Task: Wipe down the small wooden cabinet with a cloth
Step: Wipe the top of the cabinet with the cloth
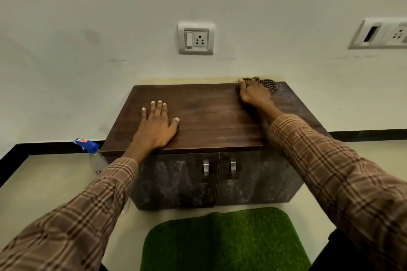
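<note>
Cloth [267, 85] under right hand [253, 92], cabinet's [209, 116] back-right.

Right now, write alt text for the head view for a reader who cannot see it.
A person's right hand presses a checked cloth on the back right of a small wooden cabinet top, while the left hand rests flat near its front. A spray bottle stands on the floor to the cabinet's left.

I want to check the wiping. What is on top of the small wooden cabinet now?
On the cabinet top: the left hand flat, the right hand pressing the checked cloth. The surface beneath them is hidden.
</note>
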